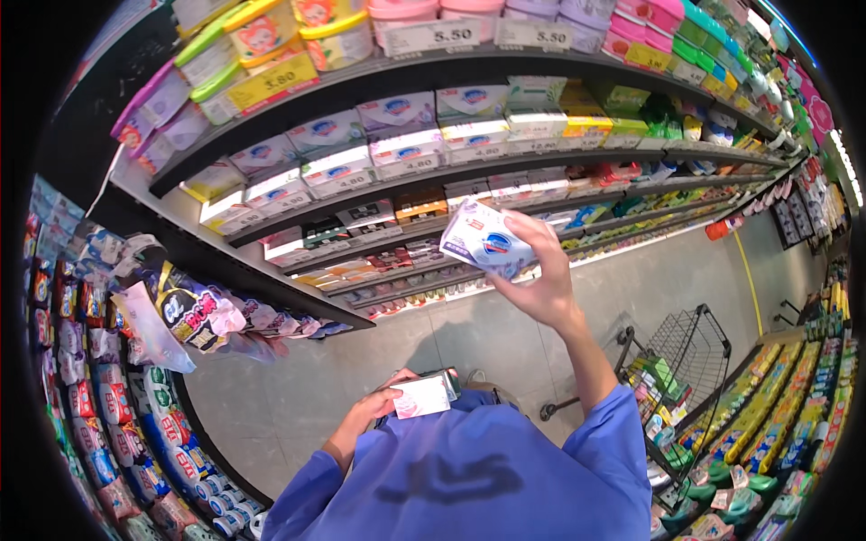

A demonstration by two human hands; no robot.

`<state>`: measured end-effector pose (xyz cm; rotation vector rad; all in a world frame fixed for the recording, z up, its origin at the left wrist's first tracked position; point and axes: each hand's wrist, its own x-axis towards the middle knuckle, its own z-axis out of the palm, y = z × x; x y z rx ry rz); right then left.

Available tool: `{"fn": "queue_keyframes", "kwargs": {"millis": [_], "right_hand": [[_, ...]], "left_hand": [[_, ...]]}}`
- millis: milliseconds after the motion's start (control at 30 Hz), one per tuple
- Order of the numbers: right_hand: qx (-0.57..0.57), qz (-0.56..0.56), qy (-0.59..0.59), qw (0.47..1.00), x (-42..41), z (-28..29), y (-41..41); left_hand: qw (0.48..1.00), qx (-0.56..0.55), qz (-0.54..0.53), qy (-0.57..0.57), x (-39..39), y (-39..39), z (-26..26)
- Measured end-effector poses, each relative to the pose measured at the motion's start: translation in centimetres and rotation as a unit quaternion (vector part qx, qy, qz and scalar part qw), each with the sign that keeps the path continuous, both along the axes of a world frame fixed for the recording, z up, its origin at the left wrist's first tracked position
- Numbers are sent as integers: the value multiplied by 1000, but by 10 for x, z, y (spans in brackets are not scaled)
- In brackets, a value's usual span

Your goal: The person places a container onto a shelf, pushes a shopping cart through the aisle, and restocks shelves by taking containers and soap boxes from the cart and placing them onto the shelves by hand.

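Note:
My right hand grips a white and lavender soap box with a blue oval emblem, raised in front of the shelves. Fingers and thumb wrap its right side, and the box tilts. Low by my waist, my left hand holds a white and pink box. A darker green box shows just behind that one, seemingly in the same grasp. Behind the raised box, similar lavender soap boxes and white ones stand in rows on a shelf, with price labels along its front edge.
Plastic tubs with coloured lids line the top shelf. Hanging bags jut out at the left shelf end. A wire shopping cart with goods stands on the grey tiled floor at right. More stocked shelves curve around both sides.

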<state>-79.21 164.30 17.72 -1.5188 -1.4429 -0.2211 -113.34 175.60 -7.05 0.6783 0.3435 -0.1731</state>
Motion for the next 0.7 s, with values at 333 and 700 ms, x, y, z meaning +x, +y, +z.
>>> {"fn": "queue_keyframes", "kwargs": {"millis": [333,700], "right_hand": [[13,17,-229,973,23,59,106],[-97,-93,-260,956,36,69,151]], "left_hand": [[999,-30,-4,31,-22,16,84],[1000,-16,-7,-26,-48,59,36]]}}
